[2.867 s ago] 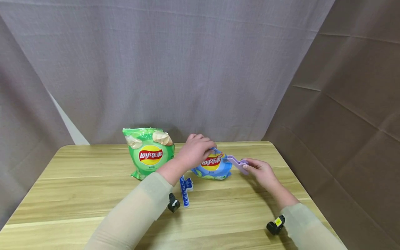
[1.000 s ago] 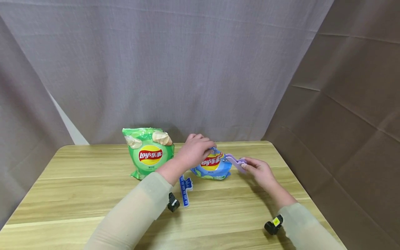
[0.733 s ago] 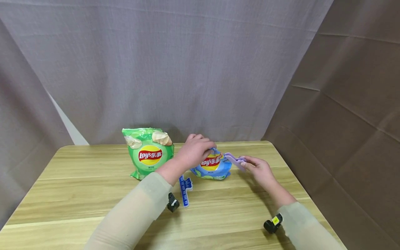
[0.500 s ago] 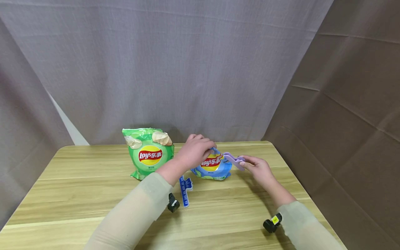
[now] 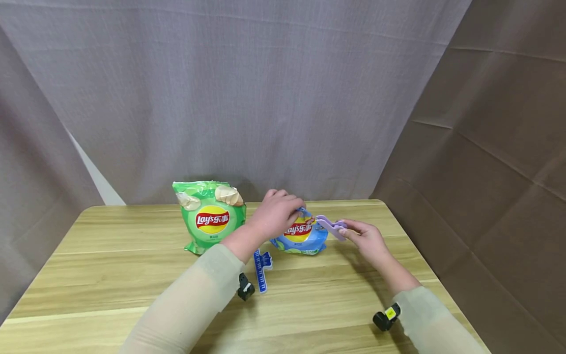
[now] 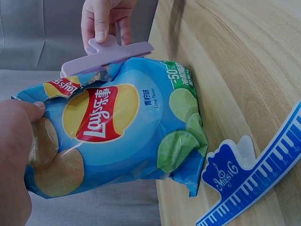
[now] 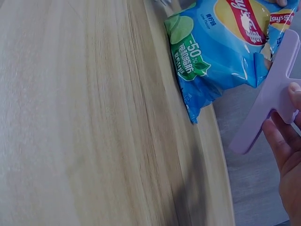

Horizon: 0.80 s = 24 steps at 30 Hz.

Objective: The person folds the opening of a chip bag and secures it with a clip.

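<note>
Chip bag (image 6: 124, 146) and purple clip (image 6: 110, 56), close together
Left hand (image 5: 276, 212) grips the bag, which sits on the table (image 5: 132, 275); right hand (image 5: 366, 242) pinches the clip just by the bag's torn edge; a blue clip (image 5: 261, 273) lies near.

Seen fr. head cam, clock ctr = lime chip bag (image 5: 305, 242): other chip bag (image 5: 213, 220) at 9 o'c, music clip (image 5: 261, 270) abt 8, both on tabletop (image 5: 309, 305). L hand (image 5: 277, 212) 10-11, on bag's top; R hand (image 5: 366, 241) 3, bar clip (image 5: 330, 227) btwn. Curtain (image 5: 265, 98) 12, behind.
</note>
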Available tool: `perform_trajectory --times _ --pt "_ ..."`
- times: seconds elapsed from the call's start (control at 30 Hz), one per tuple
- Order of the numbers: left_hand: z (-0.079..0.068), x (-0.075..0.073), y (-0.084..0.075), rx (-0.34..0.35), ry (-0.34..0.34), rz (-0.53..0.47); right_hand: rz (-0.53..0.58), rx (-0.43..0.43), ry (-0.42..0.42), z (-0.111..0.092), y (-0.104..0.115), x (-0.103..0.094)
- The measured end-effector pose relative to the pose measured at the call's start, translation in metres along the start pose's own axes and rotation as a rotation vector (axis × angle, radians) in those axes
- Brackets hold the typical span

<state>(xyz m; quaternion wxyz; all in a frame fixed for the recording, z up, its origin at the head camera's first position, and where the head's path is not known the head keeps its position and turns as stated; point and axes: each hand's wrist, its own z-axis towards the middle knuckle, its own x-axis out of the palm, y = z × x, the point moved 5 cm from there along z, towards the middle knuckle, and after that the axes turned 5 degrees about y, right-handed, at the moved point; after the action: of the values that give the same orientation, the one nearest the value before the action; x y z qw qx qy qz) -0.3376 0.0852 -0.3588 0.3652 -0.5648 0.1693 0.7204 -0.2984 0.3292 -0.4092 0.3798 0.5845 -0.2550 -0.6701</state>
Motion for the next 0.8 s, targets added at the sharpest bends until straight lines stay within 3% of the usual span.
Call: perform_trajectory --times 0.23,0.8 --pt "0.0 -0.002 -0.001 -0.012 0.004 -0.007 0.006 -0.009 -0.028 0.006 -0.023 0.002" --pt "0.0 0.0 -0.002 -0.045 -0.008 -0.004 0.001 -0.056 -0.091 -0.002 -0.003 0.001"
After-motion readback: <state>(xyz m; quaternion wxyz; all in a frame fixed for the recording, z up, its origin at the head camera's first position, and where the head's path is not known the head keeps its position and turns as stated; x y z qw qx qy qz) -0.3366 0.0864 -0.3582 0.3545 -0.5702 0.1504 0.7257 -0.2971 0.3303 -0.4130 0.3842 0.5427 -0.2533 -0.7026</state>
